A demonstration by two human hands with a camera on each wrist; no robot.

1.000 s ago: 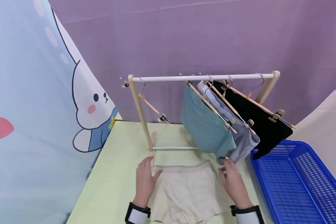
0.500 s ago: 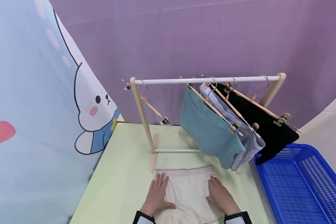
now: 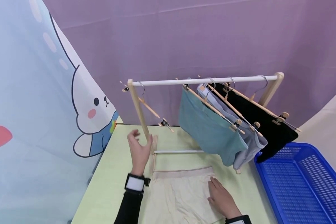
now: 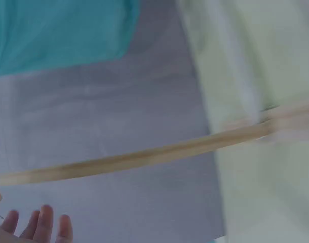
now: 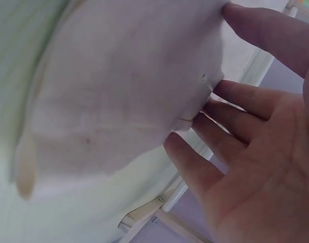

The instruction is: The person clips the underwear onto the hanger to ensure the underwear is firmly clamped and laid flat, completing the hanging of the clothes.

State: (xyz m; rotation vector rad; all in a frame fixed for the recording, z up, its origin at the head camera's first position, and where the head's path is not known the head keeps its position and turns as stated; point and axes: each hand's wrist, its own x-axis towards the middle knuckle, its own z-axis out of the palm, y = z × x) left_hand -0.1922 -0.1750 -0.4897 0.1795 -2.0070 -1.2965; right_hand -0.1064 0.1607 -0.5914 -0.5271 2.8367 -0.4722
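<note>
Cream shorts point(image 3: 182, 193) lie flat on the table, waistband toward the rack. My right hand point(image 3: 221, 199) rests on their right side with straight fingers; in the right wrist view the fingertips point(image 5: 177, 142) touch the cloth point(image 5: 119, 86). My left hand point(image 3: 139, 152) is raised beside the left post of the rack, thumb apart from the bent fingers, holding nothing. Above it a wooden clip hanger point(image 3: 151, 109) without a garment hangs at the rod's left end. In the left wrist view the left fingers point(image 4: 44, 223) show near the post point(image 4: 144, 158).
The rack's white rod point(image 3: 162, 82) also carries teal shorts point(image 3: 207, 124), light blue shorts point(image 3: 245, 152) and a black garment point(image 3: 268, 124), each on a clip hanger. A blue plastic basket point(image 3: 294, 183) stands on the right. Purple cloth point(image 3: 184, 37) hangs behind.
Both hands went from the waistband's corners to lying flat on the shorts. My left hand then lifted off and moved up and left toward the rack; the right stayed. The waistband now lies straighter.
</note>
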